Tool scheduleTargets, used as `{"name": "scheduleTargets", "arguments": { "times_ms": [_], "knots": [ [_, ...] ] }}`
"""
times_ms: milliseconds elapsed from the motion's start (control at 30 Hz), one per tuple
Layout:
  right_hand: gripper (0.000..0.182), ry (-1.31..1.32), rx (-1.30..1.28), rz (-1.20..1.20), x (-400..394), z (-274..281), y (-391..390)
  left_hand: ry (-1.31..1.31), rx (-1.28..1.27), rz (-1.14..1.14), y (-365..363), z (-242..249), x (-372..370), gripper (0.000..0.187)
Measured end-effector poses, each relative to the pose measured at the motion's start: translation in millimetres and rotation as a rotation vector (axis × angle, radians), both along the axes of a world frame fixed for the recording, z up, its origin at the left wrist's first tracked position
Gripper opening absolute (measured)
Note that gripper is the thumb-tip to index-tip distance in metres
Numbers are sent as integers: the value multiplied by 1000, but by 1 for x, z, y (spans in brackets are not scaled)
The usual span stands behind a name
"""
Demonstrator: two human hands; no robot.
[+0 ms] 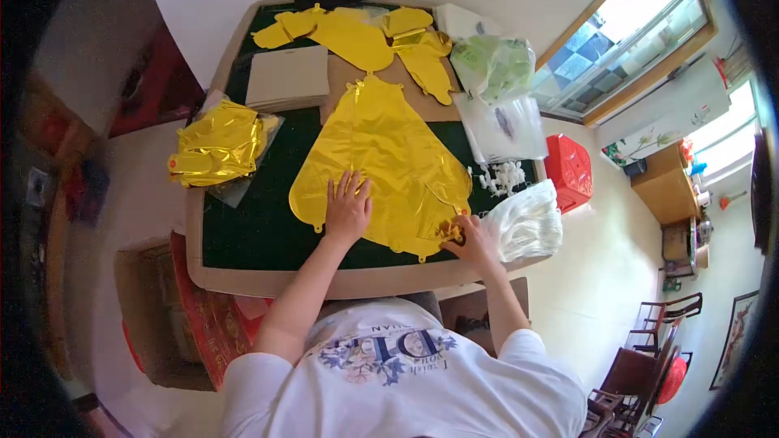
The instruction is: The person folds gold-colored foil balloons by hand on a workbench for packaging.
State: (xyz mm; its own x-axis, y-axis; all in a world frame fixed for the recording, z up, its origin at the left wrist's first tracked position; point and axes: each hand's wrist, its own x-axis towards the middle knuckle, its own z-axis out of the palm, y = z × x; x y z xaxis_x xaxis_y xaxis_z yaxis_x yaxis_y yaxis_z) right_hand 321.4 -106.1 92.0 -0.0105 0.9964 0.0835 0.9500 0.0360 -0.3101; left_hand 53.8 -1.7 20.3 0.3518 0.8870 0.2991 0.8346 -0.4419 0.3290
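Note:
A large flat yellow foil balloon (381,142), bell-like in outline with small tabs on its edge, is spread over the dark green tabletop. My left hand (349,211) lies flat on its lower left part, fingers stretched out. At the lower right edge, the fingers of my right hand (475,241) are closed on a gathered, crumpled bit of the foil; exactly how they grip it is partly hidden. Just right of that hand lies a bundle of white strands (526,223), with a small heap of white bits (503,178) behind it.
Folded gold foil pieces (217,146) lie at the table's left edge, beside a stack of greyish cardboard sheets (288,77). More yellow foil shapes (353,36) are at the back. Clear plastic bags (495,69) line the right side. A red stool (568,172) stands beyond the table.

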Motion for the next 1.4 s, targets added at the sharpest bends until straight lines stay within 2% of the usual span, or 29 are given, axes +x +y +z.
{"name": "scheduleTargets", "arguments": {
  "times_ms": [33, 100, 133, 200, 300, 467, 533, 667, 733, 767, 833, 867, 967, 1000, 1067, 1100, 1167, 1200, 1267, 1400],
  "knots": [
    [35, 1, -4, -4, -2, -6, -3, 0, 9, -1, -1, 0, 0, 39],
    [44, 141, -31, -295, -5, -23, -2, 19, -15, -3, -1, 1, 0, 40],
    [44, 143, -31, -295, -8, -29, -2, 35, -34, -2, 0, 2, 0, 42],
    [44, 11, -108, -458, -15, -36, -2, 31, -20, 1, 1, 1, 0, 40],
    [43, 76, -216, -504, -25, -35, 1, 33, -10, 7, 0, 1, 0, 39],
    [41, 173, -196, -327, -36, -40, -4, 34, -23, 8, 1, 1, 0, 40],
    [46, 82, 151, -337, -45, -34, -8, 37, -29, 6, 0, 2, 0, 41],
    [49, 117, 185, -386, -44, -43, -7, 15, -40, -10, -1, 3, 0, 41],
    [46, 190, 16, -341, -42, -44, -5, 36, -63, 0, 0, 6, 0, 41],
    [46, 188, 18, -339, -42, -44, -5, 34, -60, 1, 0, 7, 0, 41],
    [42, 467, -116, -330, -58, -31, -1, 36, -83, -1, 0, 7, -1, 42],
    [42, 466, -117, -325, -62, -34, 0, 34, -83, 4, 0, 5, -1, 42],
    [42, 533, 111, -136, -75, -37, 1, 36, -7, 15, 0, -2, -1, 40],
    [42, 533, 111, -138, -78, -29, 1, 37, -16, 15, 0, -2, -1, 40],
    [44, 453, 201, -12, -82, -13, 2, 37, -22, 10, 0, -1, 0, 40],
    [44, 453, 203, -13, -82, -7, 1, 39, -29, 12, 0, -1, 0, 40],
    [48, 670, 116, -231, -76, 1, 1, 41, -34, 18, 0, -2, -1, 40],
    [51, 629, 263, -240, -59, -19, 7, 33, -34, 13, 0, -3, -1, 40],
    [51, 348, 449, -287, -31, -33, 14, 24, -32, 11, -1, -3, -1, 40],
    [44, 183, 347, -405, -11, -26, 7, 24, -16, 14, 0, -1, -1, 40]
  ]
}}
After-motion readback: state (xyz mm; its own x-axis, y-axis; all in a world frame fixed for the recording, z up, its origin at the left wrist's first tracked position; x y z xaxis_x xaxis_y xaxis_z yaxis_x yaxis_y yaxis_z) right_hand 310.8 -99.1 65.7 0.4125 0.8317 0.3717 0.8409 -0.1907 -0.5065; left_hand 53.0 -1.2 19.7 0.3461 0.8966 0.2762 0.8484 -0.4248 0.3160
